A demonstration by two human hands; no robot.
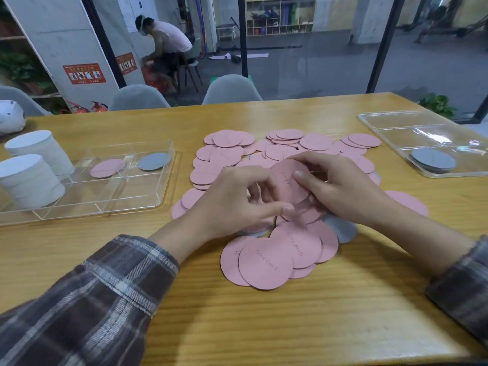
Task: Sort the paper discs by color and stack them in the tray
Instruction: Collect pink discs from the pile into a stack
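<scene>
A spread of several pink paper discs [266, 262] covers the middle of the wooden table, with a grey disc [342, 228] peeking out near my right wrist. My right hand [335, 186] pinches a raised pink disc [287, 180] between thumb and fingers. My left hand [237, 204] hovers just left of it with fingers curled, and its fingertips seem to touch the same discs. The clear tray [105, 204] at left holds one pink disc [107, 168], one grey disc [154, 161] and two white stacks [29, 180].
A second clear tray [396, 122] at the right holds grey discs [433, 160]. A white object [10, 118] lies at the far left edge. Grey chairs [231, 89] stand behind the table. A person sits in the background beyond the glass.
</scene>
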